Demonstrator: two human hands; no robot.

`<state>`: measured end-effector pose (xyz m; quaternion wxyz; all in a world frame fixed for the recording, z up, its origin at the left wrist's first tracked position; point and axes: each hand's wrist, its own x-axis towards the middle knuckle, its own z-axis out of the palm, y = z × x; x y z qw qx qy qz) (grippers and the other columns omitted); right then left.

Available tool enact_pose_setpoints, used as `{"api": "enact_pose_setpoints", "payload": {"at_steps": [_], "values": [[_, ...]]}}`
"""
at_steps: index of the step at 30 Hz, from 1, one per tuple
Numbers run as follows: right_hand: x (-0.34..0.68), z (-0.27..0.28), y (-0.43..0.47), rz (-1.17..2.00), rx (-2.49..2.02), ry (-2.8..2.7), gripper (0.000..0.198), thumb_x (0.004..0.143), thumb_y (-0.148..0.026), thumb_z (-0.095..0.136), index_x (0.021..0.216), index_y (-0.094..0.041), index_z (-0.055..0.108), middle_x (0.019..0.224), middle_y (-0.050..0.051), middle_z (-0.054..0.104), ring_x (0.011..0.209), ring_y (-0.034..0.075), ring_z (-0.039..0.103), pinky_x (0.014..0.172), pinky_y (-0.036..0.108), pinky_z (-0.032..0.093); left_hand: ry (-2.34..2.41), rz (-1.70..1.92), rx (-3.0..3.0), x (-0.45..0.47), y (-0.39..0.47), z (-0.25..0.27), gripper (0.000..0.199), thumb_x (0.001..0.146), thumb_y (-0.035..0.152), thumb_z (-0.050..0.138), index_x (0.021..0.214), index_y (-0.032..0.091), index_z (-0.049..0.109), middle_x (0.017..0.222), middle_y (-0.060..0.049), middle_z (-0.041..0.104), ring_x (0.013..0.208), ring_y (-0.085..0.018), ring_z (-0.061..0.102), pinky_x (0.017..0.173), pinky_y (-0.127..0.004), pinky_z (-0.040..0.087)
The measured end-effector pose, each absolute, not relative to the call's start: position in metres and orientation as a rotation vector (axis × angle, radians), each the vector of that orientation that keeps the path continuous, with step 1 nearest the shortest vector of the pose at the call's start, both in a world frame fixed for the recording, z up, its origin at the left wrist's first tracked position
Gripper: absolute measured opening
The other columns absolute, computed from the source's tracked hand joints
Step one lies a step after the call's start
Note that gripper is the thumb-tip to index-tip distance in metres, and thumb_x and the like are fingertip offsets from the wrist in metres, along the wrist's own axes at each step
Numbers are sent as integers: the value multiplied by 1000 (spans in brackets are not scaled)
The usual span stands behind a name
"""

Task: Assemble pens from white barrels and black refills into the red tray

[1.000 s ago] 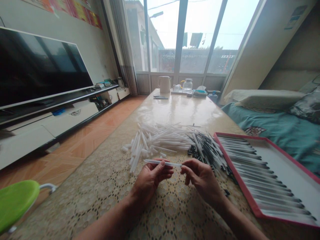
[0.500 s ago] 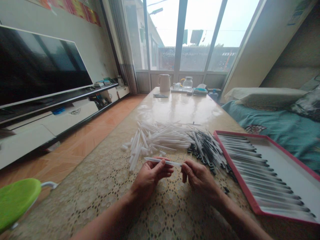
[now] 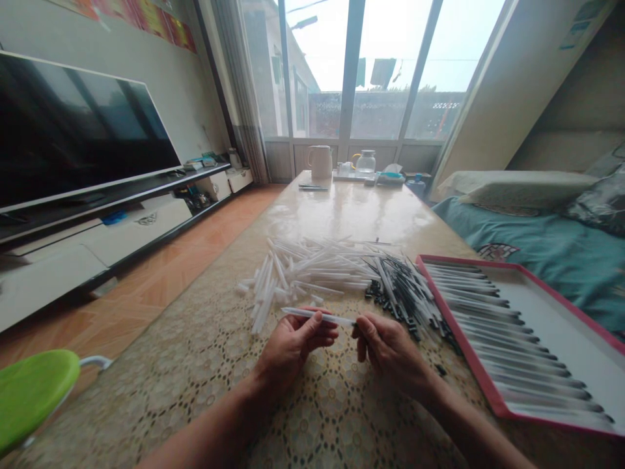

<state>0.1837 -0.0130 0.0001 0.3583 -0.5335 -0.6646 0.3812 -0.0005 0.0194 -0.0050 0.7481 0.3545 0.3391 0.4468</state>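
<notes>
Level over the patterned tablecloth, a slim white pen (image 3: 336, 318) points its tip to the left. My left hand (image 3: 296, 339) is closed around the barrel, thumb on top. At the barrel's other end, my right hand (image 3: 383, 339) pinches its fingers together, and a small dark part shows at the fingertips. Just beyond my left hand lies a pile of white pen barrels (image 3: 312, 264). Black-ended pen refills (image 3: 403, 286) are heaped beyond my right hand. To the right, a pink-edged shallow box (image 3: 561, 312) holds a row of pens with dark ends (image 3: 508, 339).
A pitcher (image 3: 320, 161), a glass jug (image 3: 366, 161) and a tissue pack (image 3: 390, 174) stand at the table's far end. A green stool (image 3: 39, 397) is at the lower left. A small black piece (image 3: 441, 370) lies near my right forearm.
Both hands keep their hold on the pen, almost in the same place. The right fingers have shifted slightly, and a dark bit at the pen's end shows more now.
</notes>
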Motion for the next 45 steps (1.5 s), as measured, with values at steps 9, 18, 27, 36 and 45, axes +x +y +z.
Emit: {"api": "enact_pose_setpoints", "payload": {"at_steps": [9,18,27,36,45], "values": [[183,2,-14,1059,-1369,-1685,41,93,-48,31,70,-19,48,53,0,58,39,8,44,40,19,31,734,973,783,0,18,-4,22,73,28,71,85,10,68,75,-9,73,67,-16,68,64,-24,53],[184,1,-14,1066,-1368,-1701,30,92,-46,37,83,-19,47,55,-2,61,41,8,45,41,18,33,734,989,789,0,18,-5,23,73,30,71,85,11,68,75,-8,72,67,-15,67,64,-24,53],[184,0,-13,1047,-1365,-1705,30,91,-47,39,88,-19,48,56,-1,62,41,8,46,42,18,34,748,998,786,0,18,-4,23,73,31,71,85,11,68,76,-8,72,68,-16,67,65,-25,53],[183,1,-13,1050,-1376,-1697,34,92,-48,35,80,-19,50,54,-1,61,39,8,46,41,19,33,745,996,809,0,18,-4,25,71,32,72,85,11,68,75,-9,72,67,-16,67,64,-25,52],[183,4,-15,910,-1404,-1797,39,94,-42,32,67,-19,49,54,0,59,48,10,51,49,22,37,748,976,871,0,18,-6,23,74,32,70,86,12,67,76,-8,72,67,-16,67,65,-27,53]]}}
